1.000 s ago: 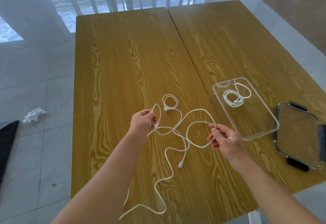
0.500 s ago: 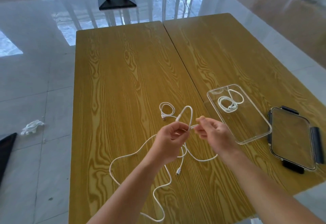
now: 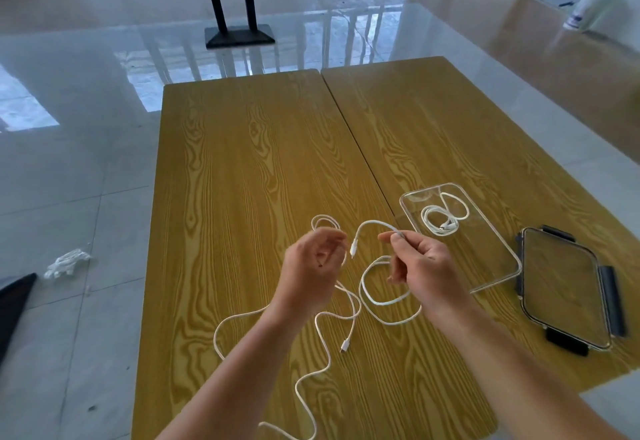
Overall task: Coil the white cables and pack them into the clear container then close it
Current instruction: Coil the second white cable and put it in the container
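Observation:
A long white cable (image 3: 322,367) sprawls in loose curves over the wooden table (image 3: 242,169). My right hand (image 3: 419,270) pinches it near one end, and the short plug end arcs up and left between my hands. A loop hangs below that hand. My left hand (image 3: 313,266) has its fingers curled round another stretch of the same cable. A small coiled cable (image 3: 323,221) lies on the table just beyond my left hand. The clear container (image 3: 485,266) sits open to the right with one coiled cable (image 3: 443,220) inside. Its lid (image 3: 568,287) lies beside it, further right.
A seam runs between the two table halves. On the floor lie a white crumpled cloth (image 3: 65,263) at the left and a dark object (image 3: 14,301) at the left edge. A black stand (image 3: 239,34) is beyond the table.
My hands have drawn apart after meeting over the cable. The plug end now stands free between them, and a loop has formed under my right hand.

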The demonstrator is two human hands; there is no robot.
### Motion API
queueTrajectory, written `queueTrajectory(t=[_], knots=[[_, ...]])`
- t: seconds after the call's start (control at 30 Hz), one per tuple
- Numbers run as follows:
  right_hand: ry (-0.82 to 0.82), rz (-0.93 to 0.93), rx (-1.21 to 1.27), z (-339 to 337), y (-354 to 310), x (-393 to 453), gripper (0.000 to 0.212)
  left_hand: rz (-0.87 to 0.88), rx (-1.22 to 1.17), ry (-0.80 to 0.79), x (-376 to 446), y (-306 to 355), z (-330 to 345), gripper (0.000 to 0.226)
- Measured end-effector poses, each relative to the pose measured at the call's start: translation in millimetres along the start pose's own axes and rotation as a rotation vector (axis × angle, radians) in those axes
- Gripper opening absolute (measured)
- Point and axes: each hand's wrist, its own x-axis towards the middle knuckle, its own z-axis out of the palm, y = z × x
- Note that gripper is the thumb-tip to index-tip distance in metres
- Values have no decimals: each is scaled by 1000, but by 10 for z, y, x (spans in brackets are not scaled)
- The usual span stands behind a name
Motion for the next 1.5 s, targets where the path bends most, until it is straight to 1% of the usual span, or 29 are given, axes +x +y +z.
queueTrajectory(t=[0.07, 0.17, 0.3, 0.37, 0.43, 0.5, 0.57, 0.63, 0.67, 0.7, 0.77, 0.8, 0.83, 0.87, 0.93, 1.0, 1.07, 1.13, 1.17, 1.23, 1.3, 1.37, 1.43, 1.5], knots=[[-34, -22, 13, -8, -59, -49, 26, 55, 39, 34, 92, 61, -8, 13], [-86, -26, 77, -10, -118, -100, 27, 133, 96, 10, 185, 175, 34, 22], [-150, -1, 186, -46, -193, -150, 28, 223, -21, -69, 190, 271, 80, 18], [-169, 14, 224, -100, -236, -161, 28, 236, -31, -17, 189, 257, 65, 17], [-190, 38, 303, -185, -283, -157, 29, 174, -58, 70, 226, 209, 24, 16], [-223, 49, 385, -255, -349, -160, 30, 23, -143, 124, 270, 180, -23, 16], [-294, 15, 379, -275, -392, -175, 29, -128, -241, 129, 288, 203, -29, 18], [-356, -68, 245, -224, -403, -214, 29, -281, -338, 63, 274, 300, -3, 17], [-368, -119, 145, -178, -384, -226, 28, -376, -387, -4, 260, 365, 6, 17], [-369, -158, 43, -125, -369, -238, 26, -479, -431, -79, 252, 430, -1, 22], [-362, -187, -102, -44, -338, -257, 20, -639, -520, -200, 258, 489, -59, 43], [-366, -186, -145, -10, -311, -259, 17, -678, -560, -241, 270, 487, -97, 52], [-377, -189, -185, 16, -294, -267, 13, -692, -585, -275, 288, 487, -134, 57], [-389, -201, -233, 44, -265, -269, 13, -687, -581, -302, 300, 501, -171, 58], [-419, -239, -321, 107, -204, -271, 15, -639, -471, -327, 297, 568, -227, 47], [-436, -310, -399, 192, -121, -264, 28, -573, -343, -321, 287, 635, -257, 34], [-431, -379, -461, 272, -59, -263, 35, -513, -282, -309, 281, 667, -266, 31], [-457, -436, -518, 322, 4, -253, 31, -486, -259, -292, 271, 697, -287, 33], [-507, -428, -559, 324, 41, -242, 26, -490, -273, -287, 273, 709, -304, 34], [-676, -324, -680, 304, 97, -208, 20, -516, -363, -296, 289, 730, -370, 35], [-833, -259, -825, 254, 112, -159, 26, -533, -445, -330, 316, 742, -450, 35], [-944, -199, -992, 232, 47, -93, 29, -534, -466, -364, 333, 751, -535, 35], [-999, -137, -1201, 251, -54, 1, 32, -529, -448, -392, 327, 761, -607, 35], [-1001, -127, -1392, 301, -128, 110, 32, -514, -403, -430, 302, 761, -674, 32]])
